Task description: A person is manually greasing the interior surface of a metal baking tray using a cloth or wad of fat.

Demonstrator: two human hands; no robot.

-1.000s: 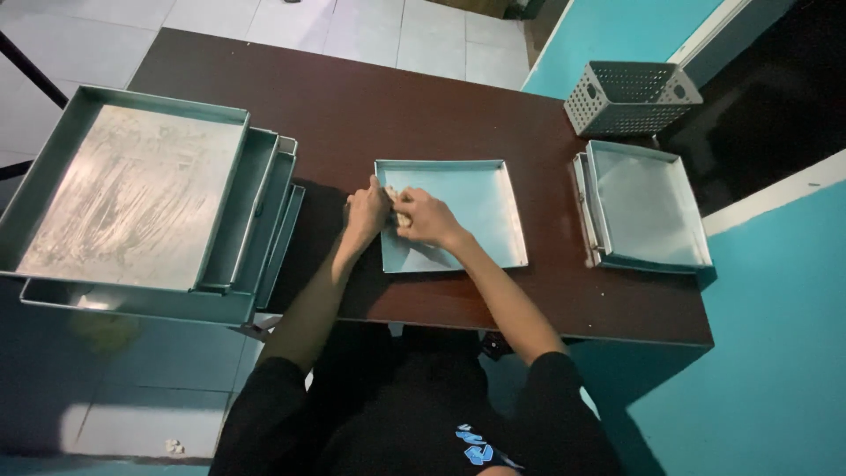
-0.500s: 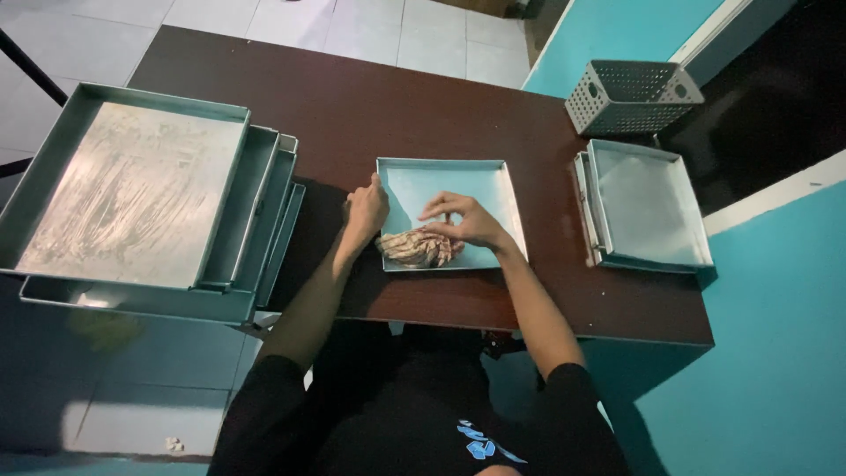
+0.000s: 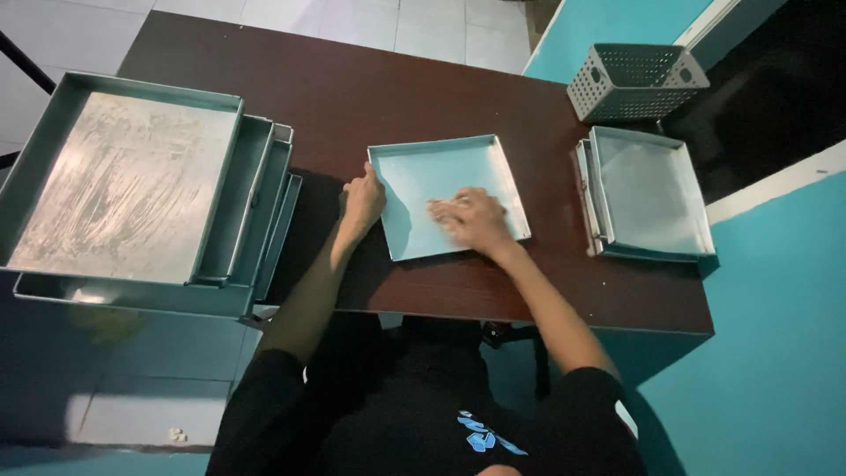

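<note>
While both hands work at a shallow metal tray (image 3: pixel 445 172) on the dark brown table (image 3: pixel 370 79), other trays wait either side.
Head view: left hand (image 3: pixel 362 201) grips the tray's left rim, fingers closed on it; right hand (image 3: pixel 471 219) lies blurred inside the tray, finger state unclear. Stacked large trays (image 3: pixel 123 185) sit left; smaller trays (image 3: pixel 648 194) and a perforated basket (image 3: pixel 634 81) right.

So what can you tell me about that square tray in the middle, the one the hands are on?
The middle tray is a shallow, square, silvery metal pan with low raised rims, lying flat and slightly turned on the dark brown table. The left hand grips its left edge. The right hand presses flat inside it near the front, blurred. Whether anything lies under that hand cannot be told.
</note>
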